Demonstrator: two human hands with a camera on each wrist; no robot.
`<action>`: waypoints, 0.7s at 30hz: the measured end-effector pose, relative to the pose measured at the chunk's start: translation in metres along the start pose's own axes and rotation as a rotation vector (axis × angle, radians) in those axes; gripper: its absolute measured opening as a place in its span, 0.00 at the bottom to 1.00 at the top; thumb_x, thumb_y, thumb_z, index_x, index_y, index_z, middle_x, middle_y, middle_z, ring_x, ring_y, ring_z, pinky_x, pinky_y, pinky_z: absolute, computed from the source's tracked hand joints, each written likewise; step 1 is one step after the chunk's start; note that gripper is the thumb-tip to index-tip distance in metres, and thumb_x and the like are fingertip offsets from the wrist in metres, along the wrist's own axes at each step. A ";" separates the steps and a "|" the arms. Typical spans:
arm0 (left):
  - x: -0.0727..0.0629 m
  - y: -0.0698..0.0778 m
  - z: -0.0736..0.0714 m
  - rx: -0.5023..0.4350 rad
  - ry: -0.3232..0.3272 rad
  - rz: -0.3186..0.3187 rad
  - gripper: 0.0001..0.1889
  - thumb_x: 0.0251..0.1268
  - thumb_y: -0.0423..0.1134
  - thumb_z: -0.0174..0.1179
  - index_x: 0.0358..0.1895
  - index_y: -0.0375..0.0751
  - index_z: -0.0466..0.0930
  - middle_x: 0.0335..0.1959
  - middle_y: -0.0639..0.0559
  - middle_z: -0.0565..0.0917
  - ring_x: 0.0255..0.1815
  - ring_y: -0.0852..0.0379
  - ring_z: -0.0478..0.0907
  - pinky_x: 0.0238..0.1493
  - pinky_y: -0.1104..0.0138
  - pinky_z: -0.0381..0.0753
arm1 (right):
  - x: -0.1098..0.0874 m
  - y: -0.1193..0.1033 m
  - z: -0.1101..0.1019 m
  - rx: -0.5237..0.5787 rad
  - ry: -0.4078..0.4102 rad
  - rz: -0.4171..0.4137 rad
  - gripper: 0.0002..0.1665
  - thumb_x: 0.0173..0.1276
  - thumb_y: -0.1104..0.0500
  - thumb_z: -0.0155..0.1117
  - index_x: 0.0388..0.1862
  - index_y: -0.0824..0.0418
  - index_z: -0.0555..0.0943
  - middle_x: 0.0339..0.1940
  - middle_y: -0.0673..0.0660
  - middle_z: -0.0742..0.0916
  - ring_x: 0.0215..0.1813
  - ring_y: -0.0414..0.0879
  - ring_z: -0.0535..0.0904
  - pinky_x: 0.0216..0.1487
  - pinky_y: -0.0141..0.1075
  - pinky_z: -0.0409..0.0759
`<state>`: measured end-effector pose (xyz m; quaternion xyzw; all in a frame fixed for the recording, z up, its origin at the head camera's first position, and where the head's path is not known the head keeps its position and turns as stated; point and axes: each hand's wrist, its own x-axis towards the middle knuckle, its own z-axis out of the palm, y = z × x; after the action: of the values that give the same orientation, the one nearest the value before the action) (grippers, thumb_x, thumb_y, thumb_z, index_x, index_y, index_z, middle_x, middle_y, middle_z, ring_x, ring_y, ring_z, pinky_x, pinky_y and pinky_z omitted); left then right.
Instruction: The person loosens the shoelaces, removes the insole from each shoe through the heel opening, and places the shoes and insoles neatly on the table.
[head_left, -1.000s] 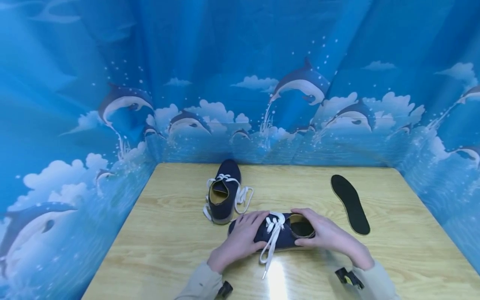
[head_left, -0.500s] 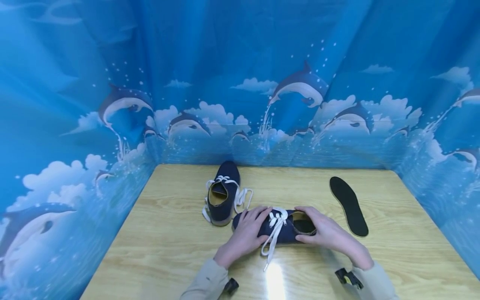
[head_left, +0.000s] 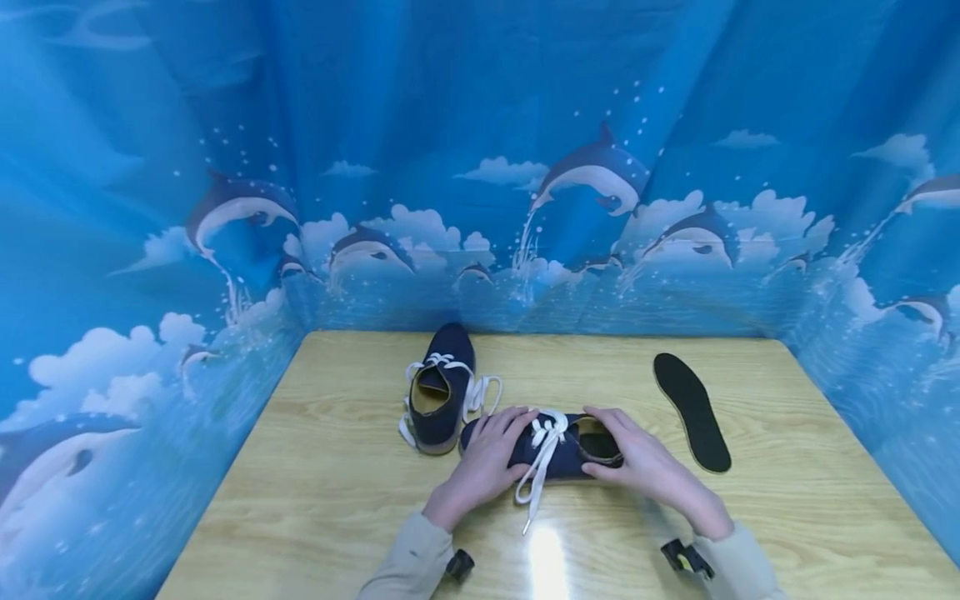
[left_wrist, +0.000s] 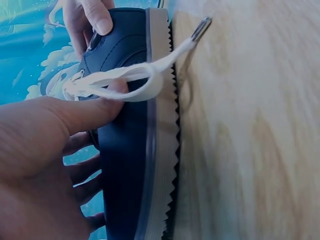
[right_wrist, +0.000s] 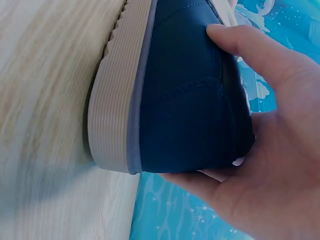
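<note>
A dark blue, white-laced shoe (head_left: 567, 461) is held on the wooden table (head_left: 337, 492), toe toward nine o'clock, front clamped by the left hand (head_left: 482, 464), heel by the right hand (head_left: 647, 464). Its tan, ridged sole (right_wrist: 112, 125) is shown clearly only from the wrists.

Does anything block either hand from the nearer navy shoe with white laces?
Nothing visible: left hand and right hand both touch the navy shoe. One white lace loop appears draped over the left thumb, not underneath.
</note>
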<state>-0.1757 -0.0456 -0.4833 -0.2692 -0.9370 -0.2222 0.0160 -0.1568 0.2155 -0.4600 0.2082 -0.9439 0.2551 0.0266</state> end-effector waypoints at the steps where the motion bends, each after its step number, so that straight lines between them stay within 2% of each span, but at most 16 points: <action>1: 0.000 -0.001 -0.001 -0.007 -0.006 -0.004 0.43 0.60 0.41 0.74 0.78 0.53 0.62 0.74 0.49 0.68 0.76 0.46 0.63 0.78 0.40 0.53 | 0.000 -0.001 0.000 0.003 0.000 0.001 0.49 0.60 0.47 0.77 0.75 0.63 0.67 0.65 0.66 0.78 0.62 0.66 0.78 0.58 0.63 0.79; 11: 0.001 -0.002 -0.003 -0.069 -0.018 -0.014 0.38 0.65 0.52 0.69 0.76 0.50 0.64 0.73 0.48 0.69 0.75 0.45 0.63 0.78 0.39 0.52 | 0.000 -0.004 0.002 0.004 0.000 0.009 0.48 0.61 0.47 0.77 0.75 0.63 0.67 0.65 0.64 0.78 0.62 0.65 0.78 0.57 0.61 0.80; 21: 0.004 -0.004 0.001 -0.080 -0.023 -0.030 0.38 0.65 0.52 0.69 0.75 0.49 0.64 0.73 0.48 0.69 0.76 0.46 0.62 0.78 0.39 0.50 | 0.000 -0.004 0.001 0.005 -0.022 0.011 0.48 0.63 0.46 0.75 0.76 0.61 0.65 0.67 0.65 0.77 0.64 0.65 0.76 0.59 0.61 0.79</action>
<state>-0.1812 -0.0462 -0.4852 -0.2581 -0.9314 -0.2564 -0.0088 -0.1555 0.2116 -0.4590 0.2057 -0.9446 0.2554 0.0144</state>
